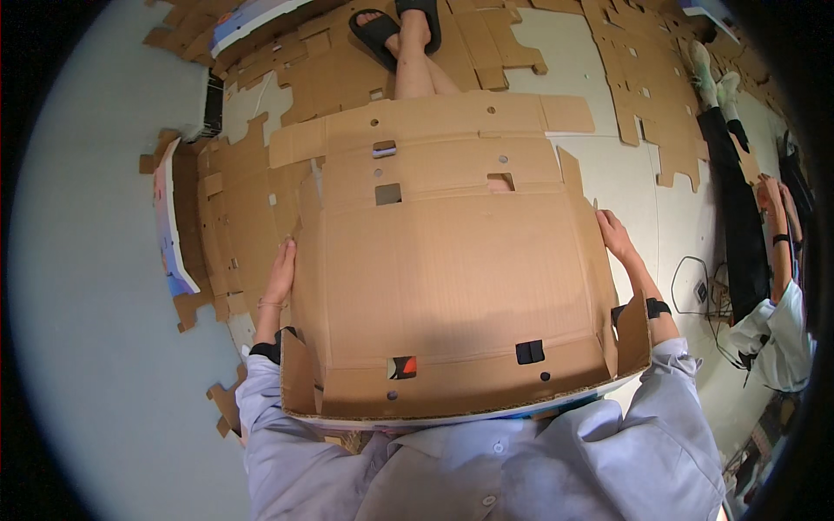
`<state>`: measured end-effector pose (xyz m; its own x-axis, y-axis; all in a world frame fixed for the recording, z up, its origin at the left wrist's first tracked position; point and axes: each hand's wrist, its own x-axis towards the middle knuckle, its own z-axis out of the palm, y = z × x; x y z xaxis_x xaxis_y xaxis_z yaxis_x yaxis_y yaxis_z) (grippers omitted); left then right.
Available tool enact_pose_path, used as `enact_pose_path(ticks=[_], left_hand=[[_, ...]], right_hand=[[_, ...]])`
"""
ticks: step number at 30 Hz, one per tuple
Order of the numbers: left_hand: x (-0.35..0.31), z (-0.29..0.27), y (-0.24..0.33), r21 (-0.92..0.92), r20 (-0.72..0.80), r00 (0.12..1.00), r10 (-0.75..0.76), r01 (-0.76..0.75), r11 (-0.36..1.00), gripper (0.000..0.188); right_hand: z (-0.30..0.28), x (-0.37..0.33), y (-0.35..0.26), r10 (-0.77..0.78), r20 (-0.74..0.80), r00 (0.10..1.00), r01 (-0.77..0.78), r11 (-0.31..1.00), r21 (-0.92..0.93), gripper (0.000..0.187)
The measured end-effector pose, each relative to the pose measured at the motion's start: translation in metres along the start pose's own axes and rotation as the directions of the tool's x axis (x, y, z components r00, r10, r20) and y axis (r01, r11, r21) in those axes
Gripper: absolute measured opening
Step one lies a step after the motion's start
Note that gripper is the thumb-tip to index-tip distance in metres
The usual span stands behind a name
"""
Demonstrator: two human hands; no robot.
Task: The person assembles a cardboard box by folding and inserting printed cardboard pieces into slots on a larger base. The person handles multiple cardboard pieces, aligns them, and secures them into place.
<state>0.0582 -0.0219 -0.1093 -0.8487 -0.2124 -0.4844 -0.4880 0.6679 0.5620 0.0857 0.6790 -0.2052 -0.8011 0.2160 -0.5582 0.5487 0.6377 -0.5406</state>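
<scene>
In front of my body lies a large, partly folded cardboard box (452, 269), brown inside. Its near wall (469, 389) stands up, and corner tabs bend inward at both ends. The far panel (434, 122) stretches out away from me, with round holes and square cutouts. Low side panels rise along left and right. My left hand (282, 273) grips the left side from outside, its fingers partly hidden by the edge. My right hand (615, 236) holds the right side, fingers along its outer edge and partly hidden.
Flattened cardboard sheets (304, 74) cover much of the floor. A partly folded box (178, 217) stands at left. My bare legs (417, 74) in black slides (375, 36) extend beyond the box. At right sits another person (738, 208), near a black cable (695, 278).
</scene>
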Motion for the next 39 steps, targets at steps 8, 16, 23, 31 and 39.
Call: enact_pose_path(ticks=[8,16,23,31,39], left_hand=[[-0.007,-0.026,0.017,-0.046,-0.05,0.997,0.058,-0.061,0.997,0.053],[-0.024,-0.14,0.095,-0.316,-0.314,0.939,0.143,-0.245,0.917,0.064],[-0.04,-0.185,0.088,-0.576,0.319,0.945,0.072,0.133,0.807,0.078],[-0.056,-0.17,0.077,-0.28,0.494,0.865,0.086,0.064,0.958,0.086],[-0.073,-0.137,0.164,-0.391,0.246,0.969,-0.04,0.136,0.91,0.078]], right_hand=[[-0.022,-0.012,-0.011,0.156,0.092,0.983,-0.172,0.964,0.204,0.058],[-0.14,0.0,-0.011,-0.024,-0.275,0.961,0.067,0.987,0.148,0.031],[-0.214,-0.033,-0.084,-0.086,0.133,0.987,0.013,0.882,0.47,0.033],[-0.172,-0.085,-0.144,-0.182,0.617,0.765,-0.254,0.795,0.55,0.085],[-0.078,-0.075,-0.188,-0.135,0.287,0.948,0.108,0.988,0.108,0.077]])
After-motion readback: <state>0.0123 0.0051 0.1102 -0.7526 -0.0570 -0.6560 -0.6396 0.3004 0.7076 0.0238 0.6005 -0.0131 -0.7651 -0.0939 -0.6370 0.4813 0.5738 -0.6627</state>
